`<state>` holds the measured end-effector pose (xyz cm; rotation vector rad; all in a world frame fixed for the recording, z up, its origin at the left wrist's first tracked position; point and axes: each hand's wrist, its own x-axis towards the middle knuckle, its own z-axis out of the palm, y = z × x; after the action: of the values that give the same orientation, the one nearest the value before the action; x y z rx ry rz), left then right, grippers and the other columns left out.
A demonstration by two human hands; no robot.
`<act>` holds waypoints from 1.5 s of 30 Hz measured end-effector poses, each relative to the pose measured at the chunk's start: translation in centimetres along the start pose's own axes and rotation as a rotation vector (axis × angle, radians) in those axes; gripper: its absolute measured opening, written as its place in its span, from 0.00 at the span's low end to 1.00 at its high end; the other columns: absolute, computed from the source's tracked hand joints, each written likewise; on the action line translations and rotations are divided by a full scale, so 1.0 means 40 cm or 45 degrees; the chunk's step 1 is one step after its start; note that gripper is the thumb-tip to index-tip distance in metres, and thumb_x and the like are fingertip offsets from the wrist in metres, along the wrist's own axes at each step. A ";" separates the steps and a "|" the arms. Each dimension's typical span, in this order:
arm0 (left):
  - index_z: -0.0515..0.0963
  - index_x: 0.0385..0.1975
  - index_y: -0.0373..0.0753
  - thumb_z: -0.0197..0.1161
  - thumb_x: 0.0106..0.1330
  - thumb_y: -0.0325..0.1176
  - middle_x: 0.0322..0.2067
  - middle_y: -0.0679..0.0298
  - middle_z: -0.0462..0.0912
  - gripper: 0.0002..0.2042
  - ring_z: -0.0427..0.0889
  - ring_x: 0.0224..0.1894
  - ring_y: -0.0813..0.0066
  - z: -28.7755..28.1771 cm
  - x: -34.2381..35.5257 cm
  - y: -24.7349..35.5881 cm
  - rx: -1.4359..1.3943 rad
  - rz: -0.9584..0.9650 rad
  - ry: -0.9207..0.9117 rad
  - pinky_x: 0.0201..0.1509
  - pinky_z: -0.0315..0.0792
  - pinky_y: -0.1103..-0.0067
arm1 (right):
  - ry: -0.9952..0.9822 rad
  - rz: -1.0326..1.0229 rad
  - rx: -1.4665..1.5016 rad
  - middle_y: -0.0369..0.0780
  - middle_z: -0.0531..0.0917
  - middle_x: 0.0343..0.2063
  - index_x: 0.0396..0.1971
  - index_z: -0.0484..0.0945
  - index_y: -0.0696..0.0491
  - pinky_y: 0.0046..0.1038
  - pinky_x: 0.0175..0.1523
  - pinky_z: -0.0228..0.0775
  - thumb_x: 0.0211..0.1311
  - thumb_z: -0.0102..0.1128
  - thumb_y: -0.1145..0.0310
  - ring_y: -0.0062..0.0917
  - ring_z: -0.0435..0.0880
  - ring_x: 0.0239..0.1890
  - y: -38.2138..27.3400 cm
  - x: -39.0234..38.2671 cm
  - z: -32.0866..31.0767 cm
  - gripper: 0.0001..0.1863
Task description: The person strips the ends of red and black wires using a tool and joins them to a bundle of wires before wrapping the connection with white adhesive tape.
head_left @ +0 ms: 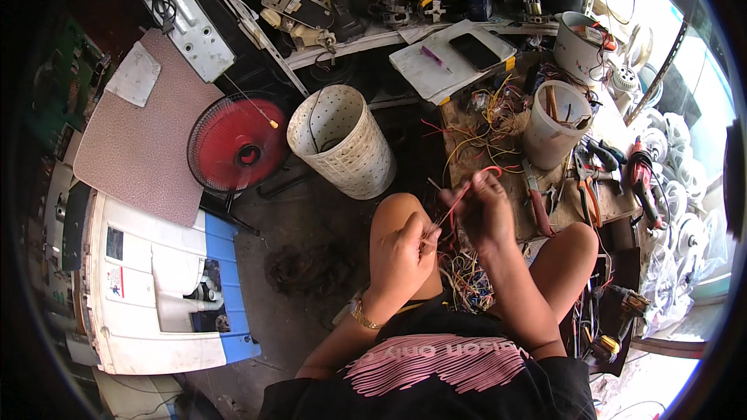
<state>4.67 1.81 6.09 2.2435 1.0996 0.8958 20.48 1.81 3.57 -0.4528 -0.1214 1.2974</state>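
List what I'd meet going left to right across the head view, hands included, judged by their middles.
Pinkish board → red fan → perforated bin → left hand → right hand → white bucket → orange-handled pliers → red tool.

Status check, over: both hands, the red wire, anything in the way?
Left hand: pinched shut, any hold too small to tell. Right hand: pinching red wire. Tangled wires below, possible snag.

right hand [489, 214] is holding red wire [457, 201]; left hand [406, 250] is pinching beside it; perforated bin [356, 152] is standing ahead.
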 end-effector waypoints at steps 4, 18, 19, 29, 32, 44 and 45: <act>0.75 0.32 0.35 0.62 0.61 0.26 0.25 0.57 0.83 0.04 0.84 0.24 0.65 -0.014 -0.058 -0.021 -0.161 -0.097 -0.061 0.26 0.73 0.79 | 0.089 -0.135 -0.105 0.34 0.76 0.26 0.34 0.72 0.52 0.27 0.36 0.74 0.67 0.53 0.71 0.22 0.77 0.29 -0.086 0.072 -0.060 0.02; 0.81 0.30 0.37 0.64 0.58 0.23 0.26 0.61 0.84 0.03 0.84 0.26 0.65 -0.244 -0.155 -0.283 0.075 0.098 -0.259 0.30 0.75 0.77 | -0.095 -0.378 -0.215 0.30 0.67 0.23 0.31 0.68 0.51 0.15 0.22 0.52 0.68 0.52 0.71 0.13 0.62 0.21 -0.414 0.071 -0.196 0.05; 0.81 0.29 0.37 0.64 0.58 0.23 0.26 0.61 0.84 0.02 0.84 0.26 0.66 -0.249 -0.158 -0.304 0.100 0.090 -0.182 0.30 0.75 0.77 | 0.017 -0.452 -0.263 0.29 0.65 0.21 0.31 0.68 0.50 0.15 0.21 0.51 0.68 0.52 0.71 0.12 0.60 0.20 -0.467 0.080 -0.239 0.05; 0.77 0.33 0.34 0.53 0.67 0.31 0.30 0.60 0.83 0.08 0.82 0.34 0.74 -0.436 -0.358 -0.653 0.158 -0.682 0.302 0.38 0.74 0.77 | 0.374 -0.943 -0.900 0.31 0.70 0.20 0.32 0.74 0.52 0.19 0.25 0.57 0.69 0.50 0.66 0.14 0.66 0.20 -0.680 -0.110 -0.219 0.07; 0.72 0.29 0.38 0.52 0.68 0.35 0.23 0.71 0.70 0.09 0.69 0.27 0.84 -0.304 -0.190 -0.568 -0.258 -0.559 0.194 0.29 0.66 0.83 | 0.098 -0.196 -1.497 0.37 0.77 0.24 0.35 0.78 0.56 0.23 0.33 0.66 0.65 0.54 0.70 0.20 0.74 0.26 -0.274 -0.189 -0.139 0.07; 0.58 0.19 0.44 0.53 0.66 0.31 0.20 0.70 0.61 0.13 0.61 0.22 0.84 -0.096 0.016 -0.214 -1.708 -0.137 0.271 0.22 0.60 0.88 | -0.695 -0.373 -1.883 0.55 0.63 0.61 0.64 0.57 0.59 0.43 0.67 0.55 0.50 0.70 0.59 0.53 0.63 0.63 0.020 -0.155 -0.083 0.44; 0.58 0.18 0.43 0.52 0.63 0.29 0.20 0.68 0.61 0.13 0.62 0.23 0.82 -0.079 0.022 -0.183 -1.819 -0.149 0.313 0.22 0.63 0.86 | -0.722 -0.508 -1.899 0.56 0.61 0.62 0.66 0.52 0.61 0.42 0.68 0.53 0.47 0.72 0.57 0.53 0.59 0.65 0.031 -0.139 -0.044 0.51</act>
<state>-0.90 7.03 3.67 0.8886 0.3525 1.3121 18.42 -3.68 2.40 -1.2050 -1.6305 0.6972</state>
